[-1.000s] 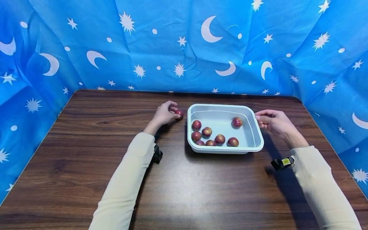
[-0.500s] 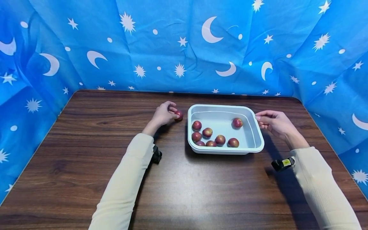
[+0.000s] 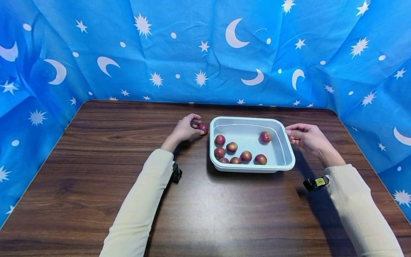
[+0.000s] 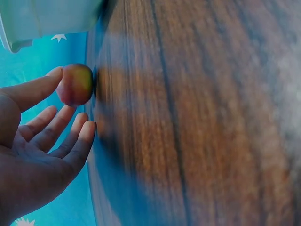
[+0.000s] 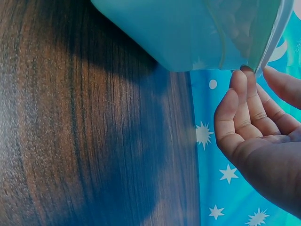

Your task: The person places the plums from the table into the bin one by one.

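A red plum (image 3: 202,129) sits on the table just left of a white plastic tub (image 3: 252,168). My left hand (image 3: 185,129) has its thumb and fingertips at the plum, pinching it lightly. In the left wrist view, the thumb touches the plum (image 4: 76,84) from above and a fingertip meets it from below, the other fingers spread loosely. At the tub's right end, my right hand (image 3: 308,139) pinches the rim between thumb and fingers; the right wrist view shows these fingers (image 5: 254,101) under the rim. Inside the tub lie several plums (image 3: 232,147), mostly toward the near left.
Dark wood-grain table (image 3: 192,214) lies under everything. A blue cloth (image 3: 179,53) with white moons and stars hangs behind the table and along both sides. Each wrist carries a small black camera (image 3: 176,173).
Over the last half second, my left hand and the plum at its fingertips have shifted slightly right, closer to the tub. My right hand and the tub have stayed put.
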The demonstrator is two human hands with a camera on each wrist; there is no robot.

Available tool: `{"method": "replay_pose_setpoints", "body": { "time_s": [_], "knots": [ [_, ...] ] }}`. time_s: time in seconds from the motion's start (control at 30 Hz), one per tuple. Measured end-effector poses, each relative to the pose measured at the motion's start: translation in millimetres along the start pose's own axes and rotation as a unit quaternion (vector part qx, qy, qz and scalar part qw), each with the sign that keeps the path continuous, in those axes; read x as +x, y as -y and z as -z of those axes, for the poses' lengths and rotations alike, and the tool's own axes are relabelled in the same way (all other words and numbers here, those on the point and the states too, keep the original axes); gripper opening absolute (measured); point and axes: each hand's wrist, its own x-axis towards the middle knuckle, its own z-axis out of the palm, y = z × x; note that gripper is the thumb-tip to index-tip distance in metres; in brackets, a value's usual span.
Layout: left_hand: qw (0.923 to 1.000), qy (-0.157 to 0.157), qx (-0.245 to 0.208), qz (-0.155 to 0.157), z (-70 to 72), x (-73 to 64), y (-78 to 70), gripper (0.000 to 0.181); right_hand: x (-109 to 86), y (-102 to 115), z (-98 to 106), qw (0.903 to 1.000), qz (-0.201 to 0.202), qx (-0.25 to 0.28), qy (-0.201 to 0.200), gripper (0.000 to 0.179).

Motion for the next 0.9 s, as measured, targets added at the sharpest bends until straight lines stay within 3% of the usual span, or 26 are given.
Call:
{"method": "replay_pose_setpoints", "body": {
  "time_s": [0.57, 0.9],
  "knots": [
    [0.9997, -0.007, 0.024, 0.006, -6.0, 2.2, 0.9, 0.046, -1.0, 0.8, 1.0, 0.9997, -0.014, -0.020, -0.010, 0.010],
    [0.9998, -0.013, 0.008, 0.012, 1.2, -1.7, -0.5, 0.045, -0.8, 0.4, 1.6, 0.9997, -0.011, -0.020, -0.008, 0.009]
  ]
}}
